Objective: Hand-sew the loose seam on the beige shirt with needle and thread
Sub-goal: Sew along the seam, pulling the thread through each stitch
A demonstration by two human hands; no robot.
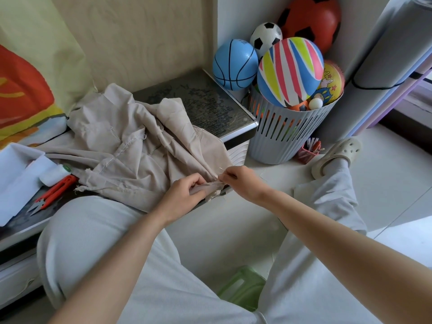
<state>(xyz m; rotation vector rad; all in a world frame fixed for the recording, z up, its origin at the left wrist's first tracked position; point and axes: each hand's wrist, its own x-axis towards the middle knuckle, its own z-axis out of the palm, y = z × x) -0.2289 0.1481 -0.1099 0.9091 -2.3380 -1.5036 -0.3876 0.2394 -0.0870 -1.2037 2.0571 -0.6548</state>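
Observation:
The beige shirt [131, 146] lies crumpled on a low dark table [210, 106], with its frayed edge hanging over the front. My left hand [184, 192] grips a folded strip of that edge. Right beside it, my right hand [238, 181] pinches a thin needle [221, 170] at the seam; the needle is barely visible and the thread is too fine to follow. A white thread spool [55, 175] and red thread snips [52, 192] lie on the table at the left.
A white box [16, 174] sits at the left edge. A grey slatted basket [282, 134] full of balls stands to the right of the table. A rolled grey mat [378, 66] leans behind it. A green stool [243, 288] is under my legs.

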